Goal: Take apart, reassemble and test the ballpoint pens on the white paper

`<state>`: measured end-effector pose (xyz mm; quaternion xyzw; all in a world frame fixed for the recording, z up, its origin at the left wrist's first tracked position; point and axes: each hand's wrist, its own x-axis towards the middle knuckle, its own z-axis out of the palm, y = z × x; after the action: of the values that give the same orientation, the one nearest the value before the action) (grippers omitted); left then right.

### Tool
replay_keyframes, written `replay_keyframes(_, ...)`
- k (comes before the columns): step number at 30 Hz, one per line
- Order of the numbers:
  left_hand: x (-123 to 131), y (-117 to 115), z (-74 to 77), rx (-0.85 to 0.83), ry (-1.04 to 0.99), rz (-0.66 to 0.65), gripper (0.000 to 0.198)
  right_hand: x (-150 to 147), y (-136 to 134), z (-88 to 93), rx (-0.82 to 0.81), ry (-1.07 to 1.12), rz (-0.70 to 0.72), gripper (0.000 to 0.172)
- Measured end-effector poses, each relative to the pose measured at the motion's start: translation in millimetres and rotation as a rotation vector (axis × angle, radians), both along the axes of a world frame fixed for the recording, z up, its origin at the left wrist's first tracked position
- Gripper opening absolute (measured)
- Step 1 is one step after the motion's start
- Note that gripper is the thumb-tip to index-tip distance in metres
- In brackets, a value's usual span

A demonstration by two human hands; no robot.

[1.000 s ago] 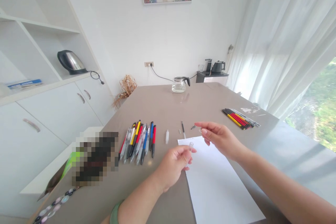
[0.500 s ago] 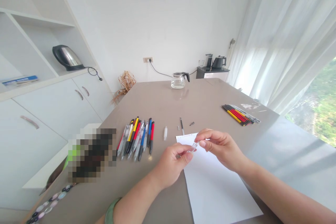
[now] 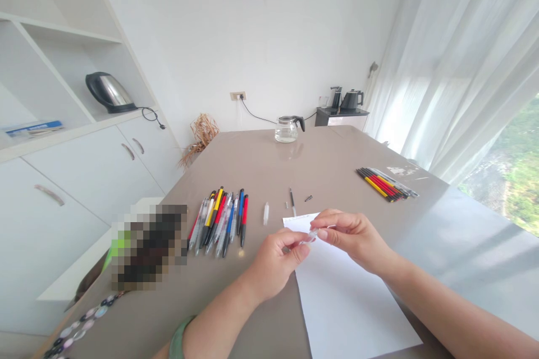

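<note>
Over on the left, a loose bunch of pens [image 3: 218, 216] lay overlapping on the table [image 3: 328, 162], seemingly whole and not set in any order. Next came a short frosted sleeve [image 3: 266, 213], lying by itself. The left hand [image 3: 275, 262] had finger and thumb pinched narrow on a clear piece [image 3: 312, 234], perhaps part of a pen. Beyond it, a tiny pale fitting [image 3: 286, 205] lay just beside a slim refill [image 3: 292, 197]. A small dark part [image 3: 309, 198] lay apart to their right. One pen's worth of parts thus seemed to be out, none of those four joined to what was held. Above the sheet of paper [image 3: 345, 297], the right hand [image 3: 356, 240] pinched the same clear piece from its other side; the fingers hid whether two parts met there. Farthest right, a row of pens [image 3: 381, 184] lay neatly side by side, the more orderly group; whether they held refills could not be told.
</note>
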<state>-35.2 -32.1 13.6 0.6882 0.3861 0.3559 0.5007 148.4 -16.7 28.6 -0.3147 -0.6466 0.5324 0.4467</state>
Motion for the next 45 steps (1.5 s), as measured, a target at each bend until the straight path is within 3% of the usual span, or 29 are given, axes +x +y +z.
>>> replay_keyframes(6, 1, -1, 1.0, -0.032, -0.019, 0.010, 0.030, 2, 0, 2.0, 0.014, -0.061, -0.081, 0.016)
replay_keyframes(10, 0, -1, 0.8, -0.140, -0.079, 0.040, 0.036, 12, 13, -2.0, -0.011, -0.121, -0.346, 0.022)
replay_keyframes(13, -1, 2, -0.7, -0.242, -0.118, 0.103, 0.039, 23, 34, -8.9, -0.046, -0.285, -0.492, 0.031)
replay_keyframes(17, -4, 6, -1.3, -0.329, -0.191, 0.150, 0.043, 34, 69, -21.5, 0.007, -0.662, -0.511, 0.031)
replay_keyframes(21, -7, 8, -0.1, -0.387, -0.280, 0.157, 0.045, 35, 94, -31.0, 0.263, -0.897, -0.507, 0.027)
replay_keyframes(24, -8, 8, 0.0, -0.417, -0.322, 0.157, 0.044, 29, 105, -33.9, 0.351, -0.979, -0.440, 0.027)
replay_keyframes(32, -11, 9, -3.2, -0.467, -0.392, 0.130, 0.042, 18, 111, -34.4, 0.339, -0.983, -0.349, 0.018)
replay_keyframes(36, -10, 9, -3.2, -0.451, -0.375, 0.130, 0.043, 23, 101, -21.1, 0.286, -0.937, -0.378, 0.021)
replay_keyframes(41, -8, 7, -1.0, -0.416, -0.290, 0.111, 0.044, 31, 79, 21.9, 0.076, -0.542, -0.277, 0.027)
replay_keyframes(45, -7, 6, -1.1, -0.373, -0.231, 0.091, 0.041, 28, 58, 50.5, 0.074, -0.379, -0.207, 0.023)
